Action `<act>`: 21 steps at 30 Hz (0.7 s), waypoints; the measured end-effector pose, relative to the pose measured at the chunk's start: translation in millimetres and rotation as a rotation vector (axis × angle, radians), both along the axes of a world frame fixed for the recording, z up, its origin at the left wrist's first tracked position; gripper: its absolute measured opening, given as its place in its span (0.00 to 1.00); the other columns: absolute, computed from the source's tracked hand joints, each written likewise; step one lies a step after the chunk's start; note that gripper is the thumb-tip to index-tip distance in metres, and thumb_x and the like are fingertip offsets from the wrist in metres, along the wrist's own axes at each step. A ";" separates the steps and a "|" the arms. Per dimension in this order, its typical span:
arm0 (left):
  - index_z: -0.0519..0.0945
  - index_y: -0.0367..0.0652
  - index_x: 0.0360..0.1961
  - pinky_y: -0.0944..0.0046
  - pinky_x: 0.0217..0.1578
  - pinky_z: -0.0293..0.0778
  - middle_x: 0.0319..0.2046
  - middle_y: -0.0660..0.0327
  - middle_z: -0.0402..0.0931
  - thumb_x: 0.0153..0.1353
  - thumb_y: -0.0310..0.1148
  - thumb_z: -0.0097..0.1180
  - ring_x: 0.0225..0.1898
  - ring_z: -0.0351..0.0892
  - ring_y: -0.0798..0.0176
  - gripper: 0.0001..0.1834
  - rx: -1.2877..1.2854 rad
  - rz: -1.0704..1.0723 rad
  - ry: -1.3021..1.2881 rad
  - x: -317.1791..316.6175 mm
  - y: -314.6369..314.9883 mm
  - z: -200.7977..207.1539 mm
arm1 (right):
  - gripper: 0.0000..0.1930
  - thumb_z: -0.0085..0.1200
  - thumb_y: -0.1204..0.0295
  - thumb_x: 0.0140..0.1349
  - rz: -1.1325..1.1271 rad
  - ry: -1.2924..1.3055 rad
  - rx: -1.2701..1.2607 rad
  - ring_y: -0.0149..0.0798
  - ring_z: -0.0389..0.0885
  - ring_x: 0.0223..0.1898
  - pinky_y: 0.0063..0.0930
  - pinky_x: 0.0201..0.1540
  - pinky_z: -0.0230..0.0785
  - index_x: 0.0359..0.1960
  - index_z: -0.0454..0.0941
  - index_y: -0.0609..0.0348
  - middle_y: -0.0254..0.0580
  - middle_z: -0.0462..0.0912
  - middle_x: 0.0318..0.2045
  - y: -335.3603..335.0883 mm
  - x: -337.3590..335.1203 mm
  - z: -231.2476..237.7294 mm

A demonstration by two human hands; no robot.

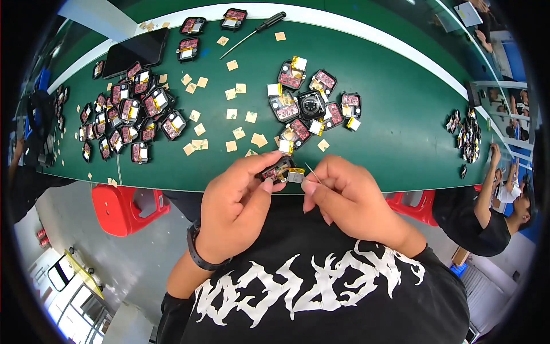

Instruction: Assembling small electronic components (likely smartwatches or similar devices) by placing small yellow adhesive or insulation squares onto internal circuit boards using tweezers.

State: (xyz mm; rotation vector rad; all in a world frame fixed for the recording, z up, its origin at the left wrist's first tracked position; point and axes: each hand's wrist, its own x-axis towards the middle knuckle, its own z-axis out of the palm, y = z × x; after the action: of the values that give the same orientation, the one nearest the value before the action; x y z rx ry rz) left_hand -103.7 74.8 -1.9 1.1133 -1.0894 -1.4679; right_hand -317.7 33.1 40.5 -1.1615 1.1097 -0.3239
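Just over the table's near edge, my left hand (236,198) grips a small black device housing (274,169) between thumb and fingers. Its open side shows a red circuit board, and a silver battery (295,175) with yellow tape hangs out on the right. My right hand (344,189) is closed in a pinch round a thin pointed metal tool (313,172), its tip pointing up and left beside the battery. Beyond my hands lies a ring of similar open housings (285,107) with batteries, around a black unit with a round face (311,105).
A heap of open housings (129,110) covers the left of the green table (229,163). Small tan adhesive squares (231,114) lie scattered mid-table. A screwdriver (255,34) and black tray (136,51) are farther back. More parts (470,135) and a seated person (478,212) are at right; a red stool (117,209) is left.
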 end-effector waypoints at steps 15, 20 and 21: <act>0.69 0.31 0.61 0.57 0.58 0.81 0.58 0.48 0.77 0.75 0.19 0.45 0.58 0.80 0.59 0.16 0.003 -0.110 -0.014 8.4 6.2 -7.8 | 0.10 0.57 0.70 0.73 -0.107 -0.063 0.350 0.24 0.75 0.16 0.21 0.19 0.66 0.35 0.72 0.62 0.42 0.86 0.26 -8.8 12.1 -6.6; 0.69 0.32 0.60 0.57 0.57 0.82 0.58 0.47 0.77 0.75 0.18 0.43 0.58 0.80 0.58 0.15 0.072 -0.012 0.086 4.1 6.9 -10.2 | 0.09 0.56 0.70 0.73 -0.180 -0.105 0.336 0.25 0.74 0.15 0.20 0.18 0.65 0.39 0.71 0.62 0.43 0.87 0.27 -1.4 17.3 -14.6; 0.69 0.32 0.60 0.57 0.57 0.82 0.58 0.47 0.77 0.75 0.18 0.43 0.58 0.80 0.58 0.15 0.074 -0.011 0.087 3.1 7.5 -11.1 | 0.09 0.56 0.70 0.73 -0.181 -0.103 0.337 0.25 0.74 0.15 0.20 0.18 0.65 0.39 0.71 0.62 0.43 0.87 0.27 -0.5 18.3 -15.0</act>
State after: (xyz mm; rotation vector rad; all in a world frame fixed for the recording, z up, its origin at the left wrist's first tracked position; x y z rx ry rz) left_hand -100.7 82.3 -13.0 1.0852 -0.9895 -1.5621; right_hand -299.4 32.6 25.5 -0.7416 1.1302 -0.3183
